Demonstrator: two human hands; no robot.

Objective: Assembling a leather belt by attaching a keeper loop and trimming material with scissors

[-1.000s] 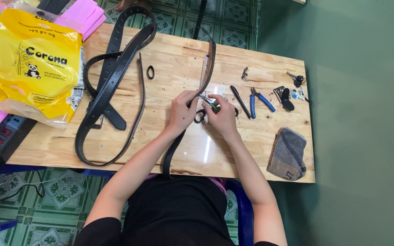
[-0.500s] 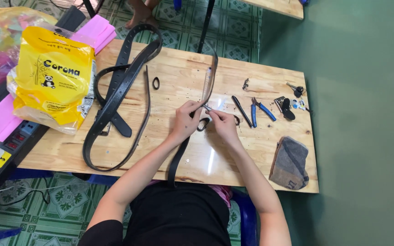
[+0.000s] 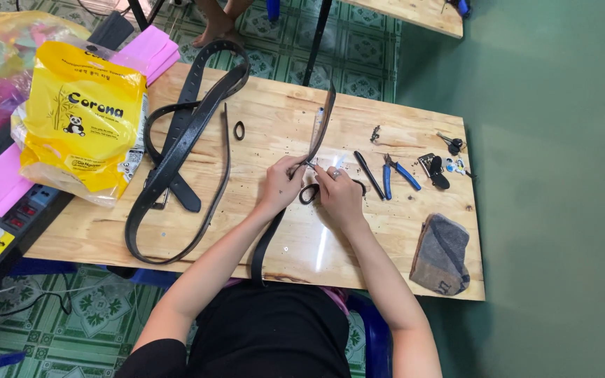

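Both forearms reach up from the bottom of the frame and meet near the middle of the wooden table (image 3: 260, 119). The left hand (image 3: 281, 187) is bent at the wrist with its fingers closed in a pinch on a black belt strap (image 3: 323, 126), which rises from the hands toward the upper middle of the frame and also trails down past the left wrist over the table's near edge. The right hand (image 3: 341, 194) lies just beside it, fingers curled onto the same strap at the pinch point, with a small black loop (image 3: 309, 194) between the two hands; what the right fingertips hold there is too small to tell. One tangle of black belts (image 3: 176, 154) lies left of centre; how many straps it contains cannot be told. One small black ring (image 3: 239, 130) sits beside it. To the right of the hands lie one dark slim tool (image 3: 369, 175), one pair of blue-handled pliers (image 3: 397, 173) and one bunch of keys (image 3: 434, 168). One grey folded cloth (image 3: 442, 253) rests at lower right. One yellow plastic bag (image 3: 82, 126) stands at upper left.
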